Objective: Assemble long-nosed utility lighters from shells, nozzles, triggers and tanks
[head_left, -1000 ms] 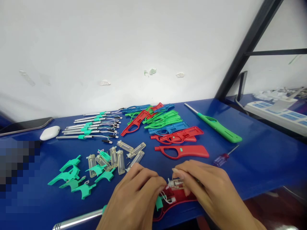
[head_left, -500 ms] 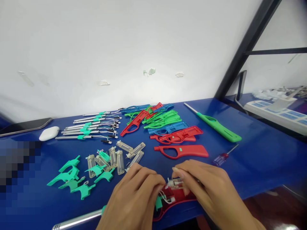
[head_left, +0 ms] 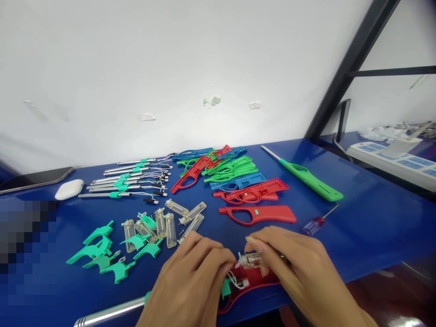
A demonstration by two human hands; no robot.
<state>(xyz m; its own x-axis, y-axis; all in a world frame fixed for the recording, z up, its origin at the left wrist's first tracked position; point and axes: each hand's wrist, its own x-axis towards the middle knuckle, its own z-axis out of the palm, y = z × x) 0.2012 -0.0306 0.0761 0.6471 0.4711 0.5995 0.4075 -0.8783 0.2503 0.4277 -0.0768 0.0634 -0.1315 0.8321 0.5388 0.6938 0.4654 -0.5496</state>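
Observation:
My left hand (head_left: 187, 281) is closed on a red lighter shell half (head_left: 254, 279) at the front edge of the table. A metal lighter tube (head_left: 112, 311) juts out to the left from under this hand. Inside the shell show a green trigger (head_left: 225, 289) and looped white wires (head_left: 235, 280). Between the thumb and fingers of my right hand (head_left: 299, 268) is a clear fuel tank (head_left: 250, 260), held just over the shell's hollow. Whether the tank touches the shell I cannot tell. My fingers hide both ends of the shell.
Several clear tanks (head_left: 170, 230) and green triggers (head_left: 119, 271) lie to the left, with metal tubes (head_left: 109, 195) behind them. Red, green and blue shells (head_left: 262, 214) lie ahead. To the right are a green lighter (head_left: 306, 179) and a screwdriver (head_left: 313, 225).

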